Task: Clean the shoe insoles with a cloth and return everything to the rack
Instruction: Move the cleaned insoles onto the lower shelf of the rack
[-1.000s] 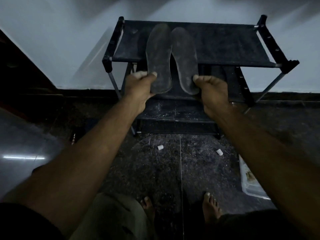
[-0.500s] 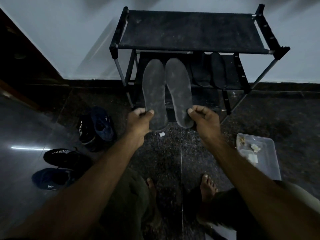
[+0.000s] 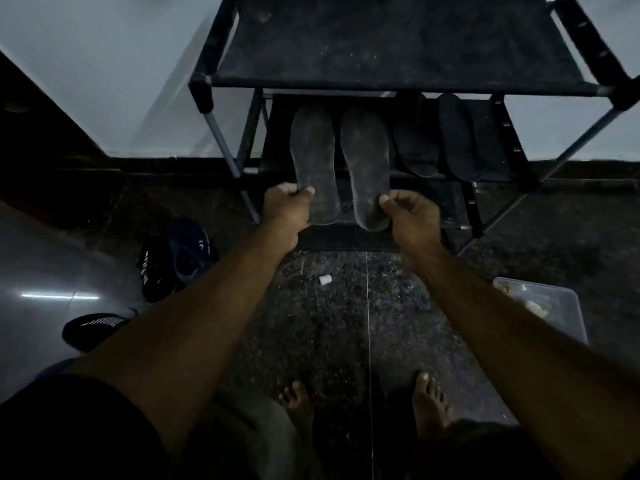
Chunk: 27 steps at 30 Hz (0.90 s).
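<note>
Two dusty grey insoles are side by side at the front of the black shoe rack (image 3: 398, 81), toes reaching in over its middle shelf. My left hand (image 3: 285, 206) pinches the heel of the left insole (image 3: 315, 161). The heel of the right insole (image 3: 367, 164) is pinched by my right hand (image 3: 410, 216). Two darker insoles (image 3: 436, 136) lie on the middle shelf to the right. No cloth is visible.
Dark shoes (image 3: 176, 258) lie on the floor at the left, with another black shoe (image 3: 93, 327) nearer me. A clear plastic tray (image 3: 543, 306) sits on the floor at the right. A small white scrap (image 3: 325, 279) lies on the speckled floor. My bare feet (image 3: 429, 403) are below.
Both hands lowered the pair of insoles from the top shelf level to the middle shelf and pushed them toward the rack. The view moved closer to the rack.
</note>
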Tool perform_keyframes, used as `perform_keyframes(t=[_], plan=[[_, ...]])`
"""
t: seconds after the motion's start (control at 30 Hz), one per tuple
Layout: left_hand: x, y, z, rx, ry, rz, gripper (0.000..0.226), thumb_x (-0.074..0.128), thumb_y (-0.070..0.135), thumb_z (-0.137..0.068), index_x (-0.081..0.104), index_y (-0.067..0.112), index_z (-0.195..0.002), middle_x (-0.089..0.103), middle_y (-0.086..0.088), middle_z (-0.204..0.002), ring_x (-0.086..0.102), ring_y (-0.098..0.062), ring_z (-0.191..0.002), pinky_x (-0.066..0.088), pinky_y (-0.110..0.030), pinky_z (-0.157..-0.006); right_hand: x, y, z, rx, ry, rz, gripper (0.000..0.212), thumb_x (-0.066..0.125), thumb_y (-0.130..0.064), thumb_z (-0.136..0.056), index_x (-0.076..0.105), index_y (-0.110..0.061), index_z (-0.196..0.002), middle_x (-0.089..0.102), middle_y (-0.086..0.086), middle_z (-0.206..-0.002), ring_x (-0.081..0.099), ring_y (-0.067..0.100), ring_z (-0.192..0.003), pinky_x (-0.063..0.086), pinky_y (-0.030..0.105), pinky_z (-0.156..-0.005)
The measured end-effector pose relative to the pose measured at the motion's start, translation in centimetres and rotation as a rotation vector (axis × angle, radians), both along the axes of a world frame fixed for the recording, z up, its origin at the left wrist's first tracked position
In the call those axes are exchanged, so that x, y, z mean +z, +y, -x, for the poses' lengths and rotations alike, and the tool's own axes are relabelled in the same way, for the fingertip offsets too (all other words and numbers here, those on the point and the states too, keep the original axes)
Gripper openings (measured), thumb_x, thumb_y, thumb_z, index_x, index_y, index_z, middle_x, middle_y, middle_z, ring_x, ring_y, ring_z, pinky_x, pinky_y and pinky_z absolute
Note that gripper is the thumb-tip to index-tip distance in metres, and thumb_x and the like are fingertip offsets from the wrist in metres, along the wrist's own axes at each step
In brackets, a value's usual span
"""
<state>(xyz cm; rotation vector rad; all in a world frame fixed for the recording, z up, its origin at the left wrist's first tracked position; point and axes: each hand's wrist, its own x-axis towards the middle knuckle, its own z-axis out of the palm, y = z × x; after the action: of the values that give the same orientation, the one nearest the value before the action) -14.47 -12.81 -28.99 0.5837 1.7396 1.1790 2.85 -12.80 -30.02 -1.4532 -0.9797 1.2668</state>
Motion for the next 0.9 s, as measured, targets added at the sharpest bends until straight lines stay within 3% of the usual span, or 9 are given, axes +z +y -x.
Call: perform_keyframes(t=[0.1,0.23,0.37,0.53,0.6,0.7,0.8,0.9], plan=[[-1.0,3.8,0.7,-0.007,0.037,0.0,0.016,0.061,0.014,-0.095,0.062,0.004,-0.106,0.068,-0.013,-0.108,0.067,-0.026,-0.098,0.057,-0.043,-0.085,-0.9,3.5,0.8,-0.019,-0.014,0.007,0.017,0.064,-0.008,-0.092,0.063,-0.017,-0.077,0.066,-0.003,-0.077,0.062,0.006,-0.069,0.054,0.021,-0.063],[-1.9,8.5,2.0,-0.035,0.047,-0.01,0.026,0.061,0.017,-0.096,0.057,0.004,-0.118,0.065,-0.009,-0.111,0.064,-0.02,-0.095,0.056,-0.031,-0.069,-2.0,8.0,1.7,-0.016,-0.03,-0.012,0.021,0.064,-0.009,-0.092,0.062,-0.018,-0.074,0.066,-0.003,-0.076,0.065,0.011,-0.073,0.059,0.033,-0.072],[-2.4,12.1,3.1,-0.05,0.058,-0.037,0.038,0.06,0.015,-0.096,0.052,0.001,-0.13,0.062,-0.012,-0.123,0.063,-0.022,-0.102,0.054,-0.026,-0.063,-2.8,11.2,2.5,-0.011,-0.058,-0.038,0.016,0.064,-0.01,-0.092,0.062,-0.016,-0.077,0.066,-0.002,-0.079,0.065,0.008,-0.071,0.056,0.023,-0.061],[-3.9,14.1,3.6,-0.052,0.087,-0.011,0.036,0.062,0.014,-0.095,0.052,0.0,-0.126,0.062,-0.014,-0.124,0.063,-0.024,-0.106,0.054,-0.027,-0.063,-4.4,13.2,3.3,-0.022,-0.133,-0.025,0.009,0.066,-0.015,-0.092,0.065,-0.013,-0.083,0.067,-0.002,-0.079,0.068,0.015,-0.08,0.058,0.026,-0.068],[-4.6,14.5,3.7,-0.059,0.095,0.003,0.03,0.062,0.014,-0.095,0.054,0.0,-0.12,0.063,-0.014,-0.121,0.063,-0.022,-0.101,0.053,-0.026,-0.06,-4.8,13.6,3.3,-0.038,-0.143,-0.009,0.009,0.067,-0.017,-0.091,0.065,-0.012,-0.083,0.069,0.001,-0.08,0.07,0.019,-0.081,0.061,0.034,-0.068],[-4.7,14.9,3.8,-0.049,0.064,0.014,0.01,0.062,0.011,-0.094,0.055,0.007,-0.1,0.062,-0.01,-0.113,0.063,-0.019,-0.094,0.052,-0.026,-0.055,-4.8,14.0,3.3,-0.05,-0.127,0.033,0.015,0.066,-0.017,-0.092,0.063,-0.011,-0.078,0.07,0.008,-0.084,0.071,0.022,-0.073,0.061,0.036,-0.059],[-4.4,15.0,3.8,-0.052,0.029,0.019,0.025,0.065,0.011,-0.092,0.056,0.004,-0.115,0.064,-0.008,-0.113,0.065,-0.018,-0.092,0.054,-0.026,-0.055,-4.5,13.9,3.2,-0.02,-0.139,0.056,0.02,0.062,-0.022,-0.096,0.062,-0.003,-0.089,0.07,0.015,-0.086,0.072,0.024,-0.06,0.055,0.027,-0.049],[-4.1,14.8,3.9,-0.045,0.023,0.015,0.017,0.064,0.015,-0.093,0.059,0.007,-0.108,0.067,-0.006,-0.108,0.066,-0.014,-0.084,0.056,-0.026,-0.059,-4.2,13.3,3.3,0.011,-0.195,0.045,0.023,0.057,-0.026,-0.098,0.06,-0.009,-0.084,0.07,0.015,-0.081,0.071,0.025,-0.056,0.057,0.032,-0.05]])
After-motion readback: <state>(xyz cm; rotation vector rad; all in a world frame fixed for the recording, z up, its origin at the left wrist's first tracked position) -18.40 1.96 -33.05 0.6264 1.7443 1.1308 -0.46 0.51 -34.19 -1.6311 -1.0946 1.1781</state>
